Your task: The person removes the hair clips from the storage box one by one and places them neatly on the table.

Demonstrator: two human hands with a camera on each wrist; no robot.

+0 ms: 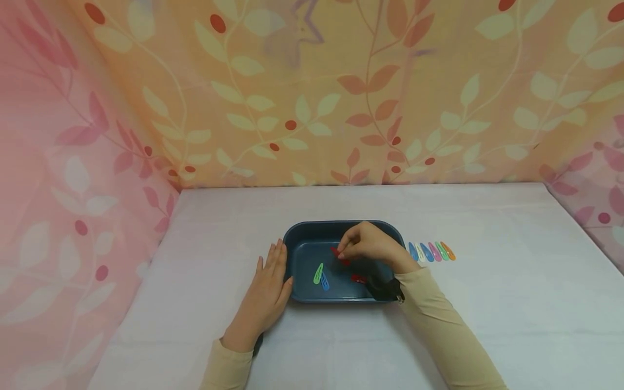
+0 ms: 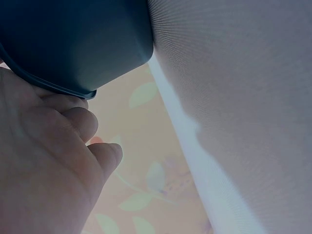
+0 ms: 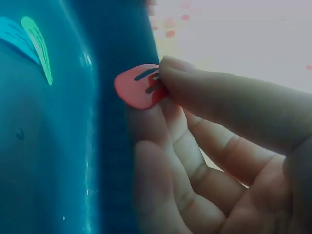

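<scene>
A dark blue rectangular tray (image 1: 304, 297) stands on the white-covered table. Above its inside, my right hand (image 1: 372, 245) pinches a red snap hair clip (image 3: 136, 90) between thumb and fingers. My left hand (image 1: 265, 290) rests along the tray's left side with its fingers fairly straight, touching the rim, as the left wrist view also shows. On the tray floor, a green hair clip (image 1: 318, 274) lies touching a blue hair clip (image 1: 325, 282). A second red hair clip (image 1: 358, 278) lies near the right wrist, partly hidden by the dark wrist strap.
Right of the tray, several hair clips (image 1: 431, 252) in blue, white, pink, green and orange lie side by side in a row, close to the right forearm. A floral curtain (image 1: 312, 108) borders the back edge of the white table (image 1: 512, 303).
</scene>
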